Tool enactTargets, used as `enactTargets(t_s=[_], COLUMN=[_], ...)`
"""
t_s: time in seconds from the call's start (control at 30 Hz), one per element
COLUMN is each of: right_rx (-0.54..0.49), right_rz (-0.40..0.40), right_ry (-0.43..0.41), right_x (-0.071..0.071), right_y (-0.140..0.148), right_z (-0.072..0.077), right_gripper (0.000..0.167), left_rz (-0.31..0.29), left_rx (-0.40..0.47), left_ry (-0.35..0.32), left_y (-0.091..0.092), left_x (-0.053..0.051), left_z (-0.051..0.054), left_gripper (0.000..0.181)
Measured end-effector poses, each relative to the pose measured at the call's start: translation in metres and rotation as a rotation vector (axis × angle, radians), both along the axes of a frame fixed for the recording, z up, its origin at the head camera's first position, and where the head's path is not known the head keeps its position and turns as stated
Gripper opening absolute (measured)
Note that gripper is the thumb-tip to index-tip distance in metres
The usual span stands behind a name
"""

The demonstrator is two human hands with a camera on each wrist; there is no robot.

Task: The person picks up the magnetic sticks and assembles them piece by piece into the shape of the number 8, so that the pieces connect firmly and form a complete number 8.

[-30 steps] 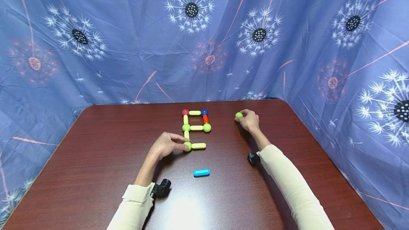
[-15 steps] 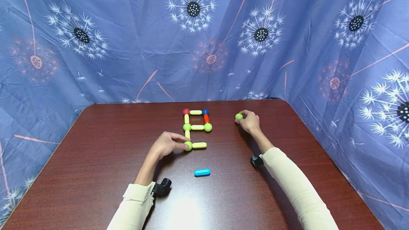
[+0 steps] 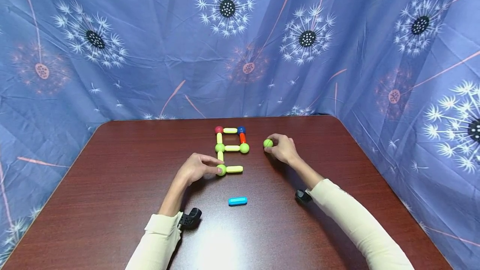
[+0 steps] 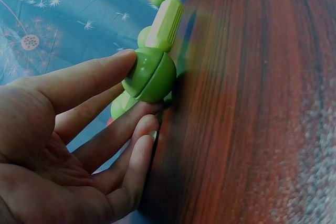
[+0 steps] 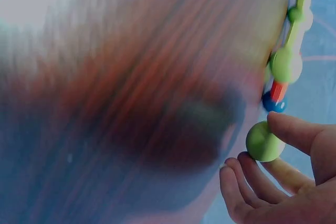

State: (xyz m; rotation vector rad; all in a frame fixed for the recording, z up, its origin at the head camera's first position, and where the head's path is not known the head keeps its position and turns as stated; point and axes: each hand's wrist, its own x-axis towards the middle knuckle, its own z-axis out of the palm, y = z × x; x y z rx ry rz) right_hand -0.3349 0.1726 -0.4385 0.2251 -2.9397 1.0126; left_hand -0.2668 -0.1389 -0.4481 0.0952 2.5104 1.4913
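My left hand (image 3: 196,168) pinches the green ball (image 4: 149,74) at the near left corner of a ball-and-rod figure on the table. From that ball a yellow-green rod (image 3: 234,169) points right, its far end free. Another rod, partly behind the fingers, runs back to a green ball (image 3: 220,148). Beyond it a square is closed by a red ball (image 3: 219,130), a blue ball (image 3: 241,130), a green ball (image 3: 244,148), yellow rods and a red rod (image 3: 242,138). To the right of the figure, my right hand (image 3: 283,149) holds a loose green ball (image 5: 265,141) between thumb and fingers.
A blue rod (image 3: 238,201) lies alone on the brown table (image 3: 123,178), nearer than the figure. A blue dandelion-print curtain (image 3: 168,45) hangs behind the table and along its right side. Black wrist cameras (image 3: 190,218) are strapped below both hands.
The right hand has moved left and a little nearer with its green ball, closer to the figure. The left hand stays on its corner ball.
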Motion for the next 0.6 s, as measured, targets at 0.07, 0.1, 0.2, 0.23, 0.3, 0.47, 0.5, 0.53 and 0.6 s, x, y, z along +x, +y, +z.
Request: enactTargets(t_s=[0.07,0.1,0.2,0.23,0.3,0.47,0.5,0.53,0.6], right_rx=[0.002,0.001,0.003,0.000,-0.003,-0.001,0.001,0.000,0.001], right_rz=[0.023,0.033,0.061,0.071,0.089,0.137,0.147,0.157,0.175], right_ry=[0.005,0.005,0.004,0.001,0.001,-0.021,-0.026,-0.037,-0.049], right_x=[0.005,0.007,0.014,0.017,0.022,0.034,0.036,0.038,0.042], right_y=[-0.005,-0.008,-0.015,-0.017,-0.020,-0.027,-0.029,-0.030,-0.033], right_z=[0.002,0.002,0.002,0.002,0.002,0.002,0.001,0.001,0.000], right_gripper=[0.036,0.035,0.033,0.032,0.030,0.028,0.028,0.028,0.027], left_rz=[0.001,0.002,-0.006,-0.009,-0.015,-0.026,-0.026,-0.026,-0.026], left_rx=[0.000,-0.001,-0.004,-0.006,-0.008,-0.012,-0.013,-0.013,-0.009], left_ry=[-0.002,-0.001,0.014,0.019,0.030,0.032,0.031,0.030,0.027], left_y=[0.000,0.000,0.000,0.000,-0.001,-0.001,-0.001,-0.001,-0.001], left_x=[0.000,-0.001,-0.001,-0.001,-0.001,0.000,0.000,0.000,0.000], left_z=[0.000,0.000,0.000,0.000,0.000,0.001,0.001,0.001,0.000], left_gripper=[0.026,0.026,0.026,0.027,0.027,0.028,0.028,0.028,0.029])
